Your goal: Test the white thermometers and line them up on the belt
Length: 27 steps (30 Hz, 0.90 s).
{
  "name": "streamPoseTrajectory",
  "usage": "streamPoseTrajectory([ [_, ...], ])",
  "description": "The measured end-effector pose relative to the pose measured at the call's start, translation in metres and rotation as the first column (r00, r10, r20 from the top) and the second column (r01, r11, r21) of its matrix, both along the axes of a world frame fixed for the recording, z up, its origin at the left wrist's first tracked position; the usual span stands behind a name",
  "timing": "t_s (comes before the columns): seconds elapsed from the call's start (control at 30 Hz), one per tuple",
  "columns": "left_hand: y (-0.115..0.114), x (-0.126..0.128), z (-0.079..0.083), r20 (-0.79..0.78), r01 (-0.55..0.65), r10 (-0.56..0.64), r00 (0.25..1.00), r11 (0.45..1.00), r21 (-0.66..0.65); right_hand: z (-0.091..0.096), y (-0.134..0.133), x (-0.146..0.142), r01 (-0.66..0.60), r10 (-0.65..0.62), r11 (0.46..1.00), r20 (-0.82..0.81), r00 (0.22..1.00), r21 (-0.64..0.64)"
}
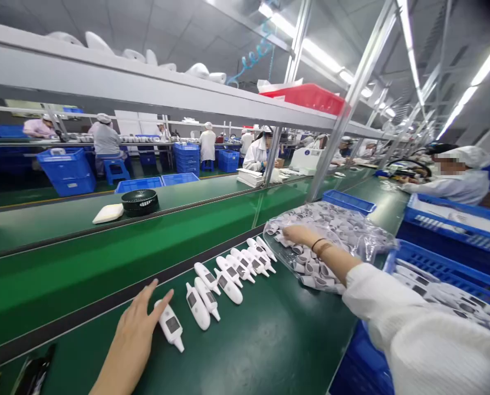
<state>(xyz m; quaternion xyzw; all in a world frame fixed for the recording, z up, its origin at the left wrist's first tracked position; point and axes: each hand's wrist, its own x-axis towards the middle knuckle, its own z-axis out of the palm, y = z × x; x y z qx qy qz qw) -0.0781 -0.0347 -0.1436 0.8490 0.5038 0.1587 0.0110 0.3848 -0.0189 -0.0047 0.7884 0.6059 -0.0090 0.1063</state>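
My left hand (136, 323) is open above the green worktop, its fingers spread and the thumb at the upper end of a white ear thermometer (171, 325) with a small dark screen. To its right several more ear thermometers (198, 307) lie in an uneven row, their narrow tips pointing different ways. My right hand (299, 235) reaches into a clear plastic bag (372, 237) full of small grey-and-white caps (311, 267). Its fingers point down among the caps and are mostly hidden, so I cannot see whether they grip one.
A green conveyor belt (105, 277) runs behind the worktop, below a shelf with a red bin (311, 99). At right, a blue crate (446, 269) holds more thermometers. A black round part (140, 202) sits across the belt. A co-worker (454, 178) sits at far right.
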Motion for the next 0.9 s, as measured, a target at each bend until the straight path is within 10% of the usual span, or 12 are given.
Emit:
streamPoseTrajectory([
  [0.1, 0.008, -0.012, -0.016, 0.051, 0.182, -0.177, 0.983, 0.975, -0.130, -0.038, -0.005, 0.023, 0.020, -0.021, 0.998, -0.024, 0.999, -0.064],
  [0.27, -0.014, -0.018, -0.003, 0.308, 0.166, -0.031, 0.951, 0.891, -0.422, -0.060, 0.000, 0.040, -0.008, 0.011, 1.000, -0.128, 0.992, 0.026],
  [0.43, -0.039, 0.005, 0.047, 0.551, 0.237, 0.123, 0.825, 0.811, -0.535, -0.035, 0.017, 0.013, -0.093, 0.216, 0.941, -0.365, 0.906, 0.326],
  [0.57, -0.037, 0.046, 0.086, 0.780, 0.338, 0.247, 0.575, 0.797, -0.501, -0.001, 0.015, -0.050, -0.122, 0.478, 0.804, -0.509, 0.716, 0.583],
  [0.63, -0.035, 0.067, 0.107, 0.871, 0.400, 0.260, 0.418, 0.808, -0.433, 0.013, 0.004, -0.087, -0.094, 0.582, 0.754, -0.595, 0.554, 0.650],
  [0.77, -0.039, 0.096, 0.144, 0.944, 0.478, 0.278, 0.178, 0.814, -0.330, 0.032, -0.023, -0.148, 0.109, 0.667, 0.744, -0.724, -0.174, 0.659],
  [0.9, -0.048, 0.104, 0.163, 0.947, 0.446, 0.307, 0.092, 0.838, -0.315, 0.037, -0.030, -0.181, 0.219, 0.648, 0.742, -0.593, -0.478, 0.634],
])
